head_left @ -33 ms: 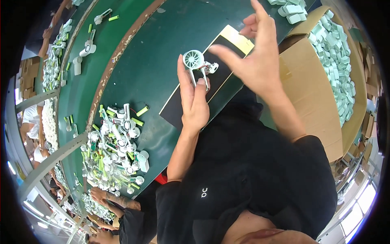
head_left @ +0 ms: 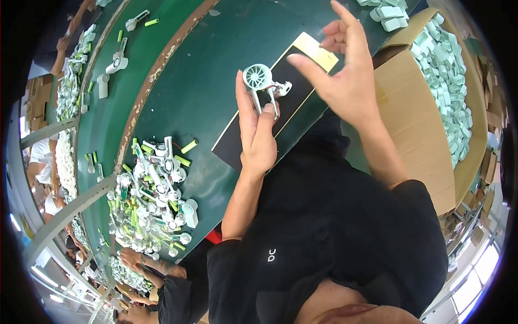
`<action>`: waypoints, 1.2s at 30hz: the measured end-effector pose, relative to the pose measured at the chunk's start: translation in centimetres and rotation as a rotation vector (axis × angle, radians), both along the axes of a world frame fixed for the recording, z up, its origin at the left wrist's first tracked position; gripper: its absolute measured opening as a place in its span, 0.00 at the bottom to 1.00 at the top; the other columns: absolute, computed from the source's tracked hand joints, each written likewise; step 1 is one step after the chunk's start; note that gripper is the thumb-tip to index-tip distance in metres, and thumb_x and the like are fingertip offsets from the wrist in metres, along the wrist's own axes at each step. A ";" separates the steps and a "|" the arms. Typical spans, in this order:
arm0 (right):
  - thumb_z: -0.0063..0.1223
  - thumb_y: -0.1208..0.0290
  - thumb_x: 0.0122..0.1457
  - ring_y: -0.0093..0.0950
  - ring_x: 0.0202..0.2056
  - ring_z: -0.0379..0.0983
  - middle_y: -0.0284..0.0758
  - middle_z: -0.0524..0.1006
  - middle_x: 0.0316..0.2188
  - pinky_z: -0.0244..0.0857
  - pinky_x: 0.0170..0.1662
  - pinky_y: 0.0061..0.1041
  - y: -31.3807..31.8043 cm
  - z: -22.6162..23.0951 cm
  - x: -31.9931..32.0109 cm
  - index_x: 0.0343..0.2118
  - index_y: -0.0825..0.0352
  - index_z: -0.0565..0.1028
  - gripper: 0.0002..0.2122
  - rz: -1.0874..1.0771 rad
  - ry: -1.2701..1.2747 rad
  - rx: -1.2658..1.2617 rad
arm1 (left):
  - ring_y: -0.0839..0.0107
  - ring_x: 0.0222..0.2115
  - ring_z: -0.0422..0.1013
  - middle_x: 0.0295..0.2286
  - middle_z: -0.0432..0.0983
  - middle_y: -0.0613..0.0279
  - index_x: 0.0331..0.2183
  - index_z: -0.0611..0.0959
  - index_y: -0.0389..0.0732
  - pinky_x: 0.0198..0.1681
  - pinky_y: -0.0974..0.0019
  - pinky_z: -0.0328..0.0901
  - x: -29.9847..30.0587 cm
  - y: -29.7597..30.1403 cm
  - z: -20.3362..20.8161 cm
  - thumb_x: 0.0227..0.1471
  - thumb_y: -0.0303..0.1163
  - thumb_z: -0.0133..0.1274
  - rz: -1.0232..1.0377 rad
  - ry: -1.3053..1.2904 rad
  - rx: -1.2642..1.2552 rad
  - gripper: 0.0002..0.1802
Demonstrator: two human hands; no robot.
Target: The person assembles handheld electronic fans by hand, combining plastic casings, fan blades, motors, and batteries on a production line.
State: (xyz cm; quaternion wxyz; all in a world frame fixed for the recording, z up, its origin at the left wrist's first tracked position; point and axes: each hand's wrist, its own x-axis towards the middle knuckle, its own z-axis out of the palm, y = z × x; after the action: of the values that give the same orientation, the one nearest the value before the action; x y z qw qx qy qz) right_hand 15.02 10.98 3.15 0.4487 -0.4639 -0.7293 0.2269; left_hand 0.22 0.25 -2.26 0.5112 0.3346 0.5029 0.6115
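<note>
My left hand [head_left: 258, 141] holds a small pale-green handheld fan [head_left: 257, 77] by its slim, split handle, thumb on top. The round grille faces up, and a white part with thin red wire [head_left: 280, 89] hangs out on its right side. My right hand [head_left: 350, 73] is raised to the right of the fan, apart from it. Its thumb and index finger are spread, the other fingers loosely bent, with nothing in them. Beneath both hands lies a long black pad [head_left: 294, 100] with a yellow far end [head_left: 319, 51].
Left of me on the green table [head_left: 199, 65] is a heap of fan parts with green batteries [head_left: 148, 194]. A carton [head_left: 415, 124] of pale-green shells [head_left: 442, 81] stands at right, more shells [head_left: 389, 16] beyond. A belt [head_left: 137, 40] carries parts; a co-worker's hands [head_left: 132, 259] reach in lower left.
My right hand has shifted slightly right, away from the fan. My left hand and the fan stay almost in place.
</note>
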 end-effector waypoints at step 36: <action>0.67 0.80 0.56 0.17 0.35 0.78 0.31 0.81 0.39 0.72 0.40 0.19 -0.5 -1.7 1.8 0.49 0.72 0.79 0.17 0.617 0.397 -0.457 | 0.68 0.58 0.65 0.57 0.69 0.54 0.66 0.61 0.28 0.64 0.64 0.56 -1.8 0.3 1.5 0.63 0.30 0.42 -0.151 -0.267 0.009 0.33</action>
State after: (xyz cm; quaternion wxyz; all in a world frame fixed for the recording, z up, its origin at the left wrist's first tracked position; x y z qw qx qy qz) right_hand 16.87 10.52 1.44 0.3774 -0.2588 -0.6644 0.5909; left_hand -1.57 0.57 -0.74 0.6164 0.2894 0.4011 0.6127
